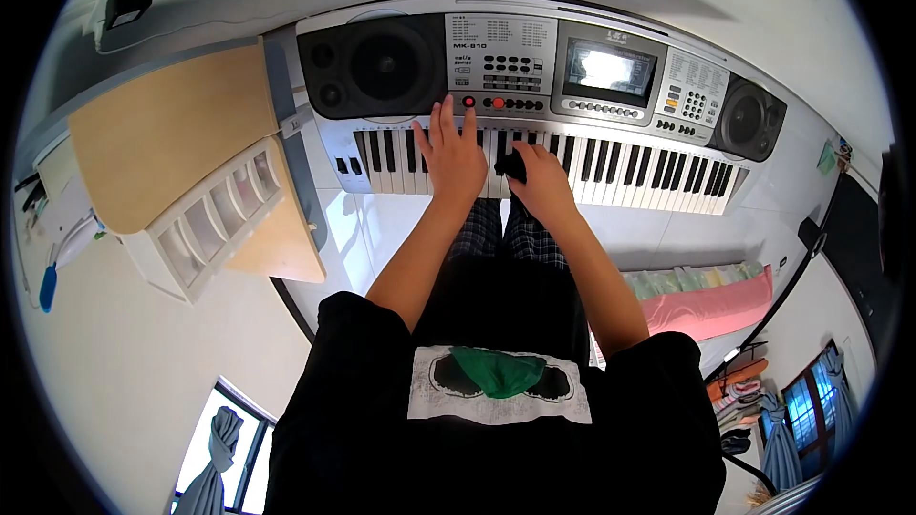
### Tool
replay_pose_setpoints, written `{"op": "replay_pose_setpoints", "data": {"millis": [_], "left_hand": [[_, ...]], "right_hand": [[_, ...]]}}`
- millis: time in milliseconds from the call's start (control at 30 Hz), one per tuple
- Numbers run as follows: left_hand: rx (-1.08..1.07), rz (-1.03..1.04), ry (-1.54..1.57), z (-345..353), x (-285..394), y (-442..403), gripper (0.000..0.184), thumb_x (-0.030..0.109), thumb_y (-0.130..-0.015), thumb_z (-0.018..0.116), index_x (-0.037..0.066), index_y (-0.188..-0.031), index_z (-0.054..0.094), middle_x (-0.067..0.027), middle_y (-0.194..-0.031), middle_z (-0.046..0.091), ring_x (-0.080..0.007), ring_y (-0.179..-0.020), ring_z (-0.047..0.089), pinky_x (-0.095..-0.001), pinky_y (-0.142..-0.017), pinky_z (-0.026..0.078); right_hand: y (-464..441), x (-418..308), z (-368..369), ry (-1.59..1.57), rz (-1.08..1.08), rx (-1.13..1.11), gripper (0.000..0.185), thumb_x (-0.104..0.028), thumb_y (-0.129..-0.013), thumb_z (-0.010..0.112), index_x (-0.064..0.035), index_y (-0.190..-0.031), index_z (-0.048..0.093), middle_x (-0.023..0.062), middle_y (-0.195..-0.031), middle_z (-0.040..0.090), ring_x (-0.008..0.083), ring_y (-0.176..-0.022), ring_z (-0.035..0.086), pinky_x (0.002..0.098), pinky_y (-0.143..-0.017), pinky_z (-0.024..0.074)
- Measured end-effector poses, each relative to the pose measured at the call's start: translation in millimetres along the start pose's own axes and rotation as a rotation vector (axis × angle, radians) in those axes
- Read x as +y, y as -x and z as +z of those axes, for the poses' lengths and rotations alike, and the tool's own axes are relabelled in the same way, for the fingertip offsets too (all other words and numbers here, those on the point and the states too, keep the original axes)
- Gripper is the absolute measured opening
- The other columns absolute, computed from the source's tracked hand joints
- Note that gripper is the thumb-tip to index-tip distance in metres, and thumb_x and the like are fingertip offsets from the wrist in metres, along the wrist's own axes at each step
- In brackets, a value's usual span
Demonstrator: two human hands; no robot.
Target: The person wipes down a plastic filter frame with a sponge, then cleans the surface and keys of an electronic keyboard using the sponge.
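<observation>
A silver electronic keyboard (601, 107) with black and white keys runs across the upper part of the view. My left hand (456, 160) has its fingers spread over the left keys, with fingertips reaching the lower edge of the control panel beside a small red-and-black knob (468, 102). My right hand (544, 183) is over the middle keys, its thumb and fingers around a small black object (512, 166) that I cannot make out clearly. A larger red button (498, 103) sits on the panel above and between the hands.
Left of the keyboard stand a wooden board (181, 133) and a white rack (215, 219). A black adapter (130, 2) hangs at upper left with its cable running to the keyboard. Pink bedding (706, 310) lies at lower right; curtains (212, 467) hang at lower left.
</observation>
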State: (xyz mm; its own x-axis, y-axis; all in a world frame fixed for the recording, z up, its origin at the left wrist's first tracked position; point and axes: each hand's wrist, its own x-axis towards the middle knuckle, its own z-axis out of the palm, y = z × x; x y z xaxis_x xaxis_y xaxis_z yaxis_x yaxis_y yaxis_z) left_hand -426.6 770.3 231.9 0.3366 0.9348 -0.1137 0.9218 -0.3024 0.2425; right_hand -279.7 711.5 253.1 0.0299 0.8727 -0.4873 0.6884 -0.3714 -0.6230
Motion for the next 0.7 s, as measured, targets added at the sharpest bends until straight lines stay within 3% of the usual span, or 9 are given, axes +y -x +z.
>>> {"op": "replay_pose_setpoints", "data": {"millis": [100, 233, 333, 467, 600, 700], "left_hand": [[-0.028, -0.035, 0.087, 3, -1, 3, 0.042, 0.004, -0.072, 0.061, 0.003, -0.114, 0.059, -0.0166, -0.128, 0.045, -0.035, -0.125, 0.04, -0.0573, -0.11, 0.02], [0.0, 0.026, 0.156, 2, -1, 3, 0.038, 0.004, -0.071, 0.06, 0.002, -0.109, 0.059, -0.0136, -0.124, 0.048, -0.0318, -0.121, 0.043, -0.0546, -0.111, 0.021], [0.042, 0.083, 0.171, -4, 2, -6, 0.039, 0.004, -0.072, 0.06, 0.002, -0.111, 0.059, -0.0129, -0.125, 0.049, -0.031, -0.122, 0.043, -0.0528, -0.111, 0.022], [0.064, 0.112, 0.19, 0, 10, -24, 0.043, 0.004, -0.072, 0.06, 0.003, -0.115, 0.058, -0.0127, -0.127, 0.048, -0.0312, -0.125, 0.041, -0.0527, -0.112, 0.022], [0.099, 0.189, 0.203, 4, 30, -48, 0.045, 0.0, -0.074, 0.056, 0.002, -0.119, 0.055, -0.0137, -0.129, 0.047, -0.0323, -0.125, 0.041, -0.0532, -0.111, 0.024], [0.05, 0.174, 0.211, 5, 57, -68, 0.056, 0.003, -0.077, 0.056, -0.002, -0.131, 0.045, -0.0164, -0.134, 0.043, -0.0333, -0.131, 0.036, -0.0517, -0.113, 0.02]], "right_hand": [[1, 1, 1, -0.07, 0.021, 0.049, 0.05, -0.012, -0.071, 0.077, -0.0052, -0.116, 0.057, 0.0179, -0.107, 0.058, 0.0363, -0.097, 0.06, 0.0418, -0.084, 0.0513], [3, -4, -5, -0.119, 0.084, 0.096, 0.046, -0.014, -0.07, 0.078, -0.0035, -0.11, 0.058, 0.0179, -0.103, 0.059, 0.0357, -0.094, 0.061, 0.041, -0.08, 0.0522], [2, -5, -18, -0.155, 0.102, 0.076, 0.04, -0.013, -0.071, 0.076, -0.0049, -0.107, 0.06, 0.016, -0.099, 0.059, 0.0345, -0.092, 0.061, 0.0396, -0.08, 0.0517], [8, -10, -49, -0.207, 0.078, 0.278, 0.034, -0.009, -0.069, 0.072, -0.0098, -0.102, 0.063, 0.015, -0.092, 0.057, 0.034, -0.084, 0.062, 0.0397, -0.073, 0.0521], [8, 3, -83, -0.155, 0.031, 0.39, 0.038, -0.005, -0.068, 0.074, -0.0112, -0.104, 0.064, 0.0114, -0.101, 0.056, 0.032, -0.088, 0.062, 0.0385, -0.076, 0.0527], [3, 24, -106, 0.031, -0.085, 0.492, 0.046, -0.006, -0.062, 0.079, -0.0141, -0.105, 0.065, 0.0097, -0.111, 0.057, 0.0297, -0.096, 0.06, 0.0387, -0.079, 0.0523]]}}
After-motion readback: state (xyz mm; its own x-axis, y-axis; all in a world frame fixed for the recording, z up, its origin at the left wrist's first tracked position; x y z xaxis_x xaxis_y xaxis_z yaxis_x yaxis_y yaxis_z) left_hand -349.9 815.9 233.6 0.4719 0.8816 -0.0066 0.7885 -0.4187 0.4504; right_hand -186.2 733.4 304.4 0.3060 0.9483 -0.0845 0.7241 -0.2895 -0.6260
